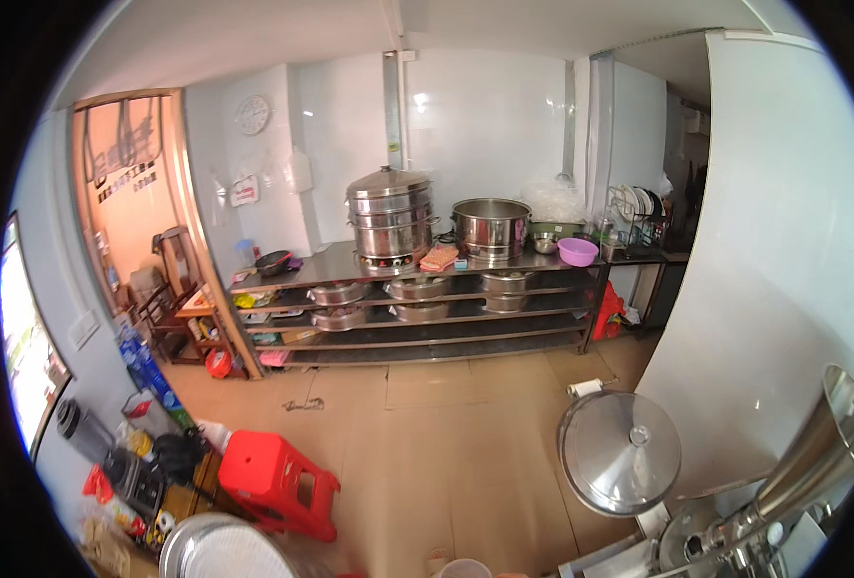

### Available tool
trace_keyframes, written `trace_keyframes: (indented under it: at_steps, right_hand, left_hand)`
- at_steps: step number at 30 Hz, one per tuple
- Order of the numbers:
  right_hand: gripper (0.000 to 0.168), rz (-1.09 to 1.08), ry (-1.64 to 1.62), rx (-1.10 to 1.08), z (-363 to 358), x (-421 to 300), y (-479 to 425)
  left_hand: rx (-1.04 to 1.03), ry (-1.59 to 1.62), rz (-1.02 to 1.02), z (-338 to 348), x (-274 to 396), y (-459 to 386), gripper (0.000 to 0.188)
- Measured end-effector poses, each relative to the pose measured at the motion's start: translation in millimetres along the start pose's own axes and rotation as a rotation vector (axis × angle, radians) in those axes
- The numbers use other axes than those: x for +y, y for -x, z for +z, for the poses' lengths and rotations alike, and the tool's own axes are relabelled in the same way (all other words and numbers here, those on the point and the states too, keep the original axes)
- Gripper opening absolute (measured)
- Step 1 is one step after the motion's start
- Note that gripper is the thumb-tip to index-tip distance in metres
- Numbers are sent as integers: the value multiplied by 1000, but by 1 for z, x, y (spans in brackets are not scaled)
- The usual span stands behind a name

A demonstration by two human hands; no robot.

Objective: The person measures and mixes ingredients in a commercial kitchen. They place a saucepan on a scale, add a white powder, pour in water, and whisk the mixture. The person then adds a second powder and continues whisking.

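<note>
At the bottom edge, the rim of a white round container [464, 569] shows, cut off by the frame. Fingers of my left hand [438, 561] are against its left side. A sliver of my right hand [511, 575] lies at its right side; most of both hands is out of view. To the lower left is a large round metal pan or lid [217, 550], with a red plastic stool [275, 480] beyond it. On the right sits a round steel lid with a knob [620, 454], beside a steel machine with a tall chute [806, 441].
Across the tiled floor stands a steel shelf table [311, 264] with a stacked steamer [391, 220], a big open pot [491, 227] and a purple basin [577, 251]. Steamer trays [340, 292] lie on its shelves. A blender [134, 480] stands at left, near a doorway [185, 238].
</note>
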State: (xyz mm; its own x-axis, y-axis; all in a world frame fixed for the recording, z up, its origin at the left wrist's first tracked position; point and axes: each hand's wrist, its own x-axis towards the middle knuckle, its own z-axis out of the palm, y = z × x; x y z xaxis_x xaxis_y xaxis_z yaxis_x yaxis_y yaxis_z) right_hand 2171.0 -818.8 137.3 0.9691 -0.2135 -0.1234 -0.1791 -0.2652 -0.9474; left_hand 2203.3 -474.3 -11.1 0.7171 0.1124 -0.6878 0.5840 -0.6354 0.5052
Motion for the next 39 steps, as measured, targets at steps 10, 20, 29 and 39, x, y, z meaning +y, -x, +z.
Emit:
trace_keyframes:
  at_steps: [10, 20, 29, 39]
  right_hand:
    - [29, 521, -490, 123, -56, -68, -259]
    - [30, 633, -724, 517, -171, -42, -476]
    - [33, 515, -394, 443, -316, -46, -732]
    - [35, 503, -396, 630, -526, 23, -920]
  left_hand:
    - [-7, -261, 116, -97, 280, -279, 36]
    - [-22, 115, 531, -70, 651, -547, 24]
    - [-252, -411, 306, 52, 842, -570, 23]
    - [-341, -614, 361, 214, 1129, -692, 21]
